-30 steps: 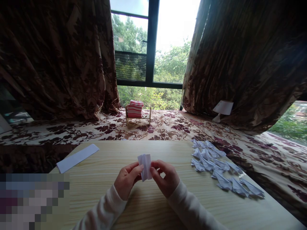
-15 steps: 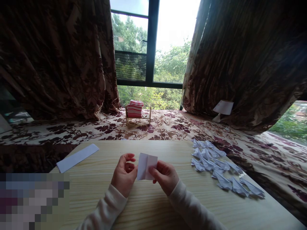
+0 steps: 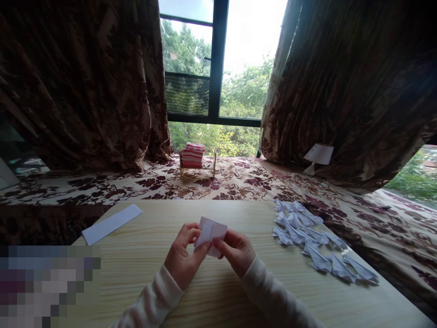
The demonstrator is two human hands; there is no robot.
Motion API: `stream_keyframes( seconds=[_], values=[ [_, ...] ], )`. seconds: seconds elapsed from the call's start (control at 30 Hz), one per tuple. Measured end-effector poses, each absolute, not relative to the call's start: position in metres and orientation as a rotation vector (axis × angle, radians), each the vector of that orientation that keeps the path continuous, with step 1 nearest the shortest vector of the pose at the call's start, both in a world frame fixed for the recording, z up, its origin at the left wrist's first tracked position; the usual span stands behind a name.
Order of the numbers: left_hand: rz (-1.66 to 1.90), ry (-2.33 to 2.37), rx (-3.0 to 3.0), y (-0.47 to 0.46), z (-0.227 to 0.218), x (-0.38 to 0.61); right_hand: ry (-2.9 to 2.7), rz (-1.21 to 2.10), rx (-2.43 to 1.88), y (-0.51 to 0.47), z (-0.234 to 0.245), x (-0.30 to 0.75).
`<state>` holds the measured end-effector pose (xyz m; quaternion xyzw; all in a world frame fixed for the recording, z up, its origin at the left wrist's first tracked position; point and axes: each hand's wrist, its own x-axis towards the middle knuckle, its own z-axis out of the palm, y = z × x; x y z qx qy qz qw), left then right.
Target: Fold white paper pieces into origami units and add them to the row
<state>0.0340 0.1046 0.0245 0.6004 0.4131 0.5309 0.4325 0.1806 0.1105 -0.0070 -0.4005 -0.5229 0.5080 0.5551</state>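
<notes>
A small piece of white paper (image 3: 212, 230) with a crease down its middle is held up above the wooden table (image 3: 143, 282). My left hand (image 3: 186, 255) grips its lower left edge, thumb in front and fingers curled behind. From the other side my right hand (image 3: 237, 249) pinches the right part between thumb and fingers. The paper is tilted a little. Several folded white paper pieces (image 3: 295, 221), pointed like little planes, lie in rows on the table's right side. A long white paper strip (image 3: 112, 223) rests at the far left.
Beyond the table spreads a ledge covered in flowered cloth (image 3: 235, 177). On it stand a small wooden rack (image 3: 214, 166) with a stack of red-striped cloths (image 3: 193, 155) and a white lamp (image 3: 319, 155). Dark patterned curtains (image 3: 82, 82) flank the window.
My left hand has moved right and closed its thumb onto the paper. The paper has turned from nearly upright to a tilt. My right hand keeps its pinch.
</notes>
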Motion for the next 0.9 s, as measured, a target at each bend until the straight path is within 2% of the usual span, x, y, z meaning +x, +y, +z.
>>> stream_keyframes(
  seconds=[0.13, 0.27, 0.5, 0.9],
  values=[
    [1.328, 0.981, 1.023, 0.117, 0.022, 0.027, -1.200, 1.201, -1.008, 0.115, -0.008, 0.189],
    [1.368, 0.998, 0.869, 0.130, 0.017, 0.015, -1.189, 1.240, -1.066, 0.116, -0.012, 0.192],
    [1.420, 1.016, 0.949, 0.129, 0.017, 0.015, -1.158, 1.262, -1.101, 0.118, -0.005, 0.198],
    [1.166, 0.925, 0.959, 0.112, 0.019, 0.032, -1.156, 1.356, -1.023, 0.109, -0.010, 0.182]
  ],
)
